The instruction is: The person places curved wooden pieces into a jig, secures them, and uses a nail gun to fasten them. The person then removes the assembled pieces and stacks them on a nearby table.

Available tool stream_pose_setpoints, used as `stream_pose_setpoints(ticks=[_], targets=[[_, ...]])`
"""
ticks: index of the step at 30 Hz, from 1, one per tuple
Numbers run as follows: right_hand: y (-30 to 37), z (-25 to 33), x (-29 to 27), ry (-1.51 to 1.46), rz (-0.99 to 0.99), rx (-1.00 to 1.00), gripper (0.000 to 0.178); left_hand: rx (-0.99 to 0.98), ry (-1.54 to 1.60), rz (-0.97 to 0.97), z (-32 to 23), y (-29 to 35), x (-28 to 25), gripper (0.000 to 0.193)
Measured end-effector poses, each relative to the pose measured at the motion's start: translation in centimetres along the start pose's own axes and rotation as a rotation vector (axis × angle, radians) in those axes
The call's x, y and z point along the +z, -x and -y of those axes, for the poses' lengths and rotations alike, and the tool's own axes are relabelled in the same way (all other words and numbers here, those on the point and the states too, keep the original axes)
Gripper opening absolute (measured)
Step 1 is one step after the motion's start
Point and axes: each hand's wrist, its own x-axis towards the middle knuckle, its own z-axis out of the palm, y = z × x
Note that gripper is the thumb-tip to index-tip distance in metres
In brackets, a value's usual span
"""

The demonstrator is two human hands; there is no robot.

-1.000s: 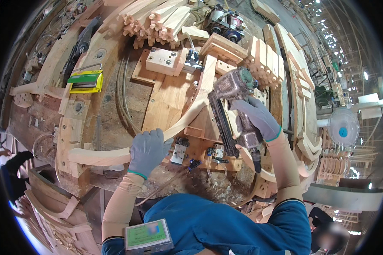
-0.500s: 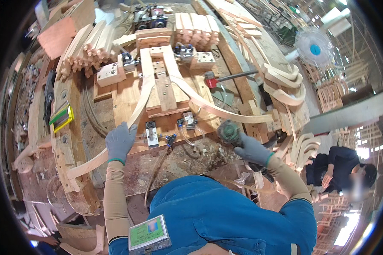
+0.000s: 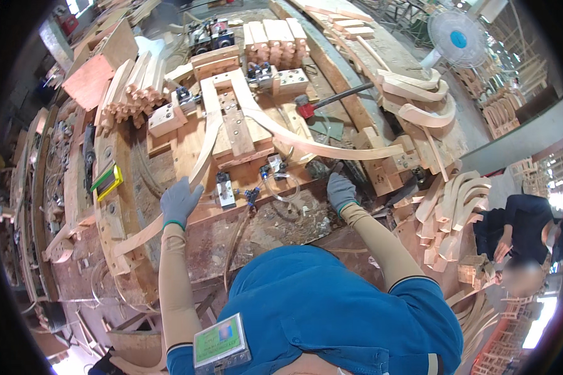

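Observation:
A pale wooden frame with two long curved legs lies in a jig on the bench. My gloved left hand (image 3: 180, 201) is closed over the left curved leg (image 3: 207, 150). Beneath the right curved leg (image 3: 331, 150) is a power tool with a dull green round head (image 3: 318, 169). My gloved right hand (image 3: 342, 190) is right beside this tool, and its fingertips are too unclear to show whether they grip it. Small air clamps (image 3: 225, 190) with thin hoses stand between the legs.
A red-headed hammer (image 3: 305, 107) lies on the right. Bundles of wooden pieces (image 3: 275, 41) stand behind the jig, and curved parts (image 3: 449, 212) are stacked at right. A yellow-green case (image 3: 108, 182) rests at left. A fan (image 3: 458, 39) and a seated person (image 3: 513, 228) are farther right.
My right hand and the power tool have moved forward and left, beneath the right curved leg. My left hand stays on the left leg. The whole view has shifted slightly.

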Motion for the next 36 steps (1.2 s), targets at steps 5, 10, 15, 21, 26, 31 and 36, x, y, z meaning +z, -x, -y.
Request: stream_pose_setpoints(ticks=[5, 10, 15, 21, 26, 31, 36], targets=[[-1.4, 1.4, -5.3, -0.155, 0.071, -0.168, 0.024, 0.461, -0.216, -0.832, -1.2, 1.4, 1.3, 0.035], [-4.0, 5.1, -10.5, -0.710, -0.071, -0.391, 0.028, 0.262, 0.080, -0.376, -5.9, 2.7, 3.7, 0.028], [-7.7, 6.7, -8.2, -0.961, -0.001, -0.539, 0.029, 0.134, 0.197, -0.343, -6.3, 1.4, 4.1, 0.024], [-7.7, 7.8, -7.0, -0.964, -0.107, -0.549, 0.027, 0.165, 0.057, -0.347, -6.0, -0.7, 5.1, 0.015], [-7.3, 7.0, -6.9, -0.797, -0.306, -0.746, 0.025, 0.101, 0.044, -0.317, -6.1, -2.4, 4.3, 0.011], [-6.4, 7.3, -8.1, -1.001, -0.118, -0.575, 0.021, 0.077, 0.035, -0.375, -6.0, -2.0, 4.2, 0.010], [-5.0, 5.9, -8.1, -1.009, -0.104, -0.495, 0.020, 0.063, 0.088, -0.297, -7.6, -0.4, 2.9, 0.012]])
